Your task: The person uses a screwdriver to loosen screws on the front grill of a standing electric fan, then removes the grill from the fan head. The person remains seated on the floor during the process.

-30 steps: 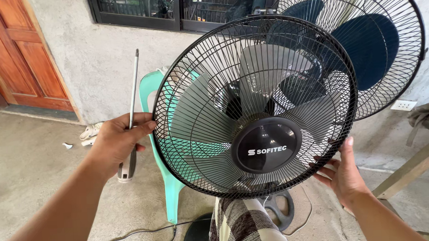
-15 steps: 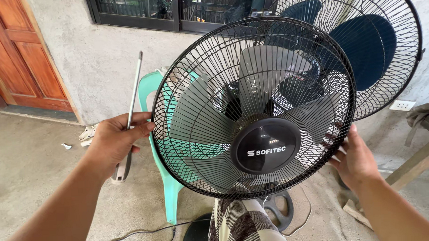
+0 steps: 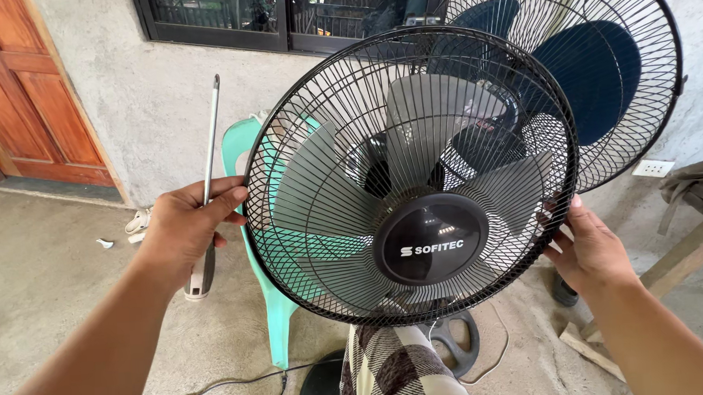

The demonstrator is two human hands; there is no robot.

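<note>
While gripping a long metal-shafted screwdriver with a pale handle (image 3: 206, 188), the left hand (image 3: 183, 228) stays pressed to the left rim of the round black wire fan guard (image 3: 414, 175), which stands upright before the person. The right hand (image 3: 591, 246) has shifted higher, its fingers now curled around the right rim. A second fan with blue blades (image 3: 591, 72) stands behind.

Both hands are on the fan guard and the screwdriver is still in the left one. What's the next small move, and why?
Probably set the screwdriver down first. The left hand pinches it against the rim of the black fan guard, so only the right hand has a full grip there. Freeing the left hand would let both hold the guard evenly.
</note>
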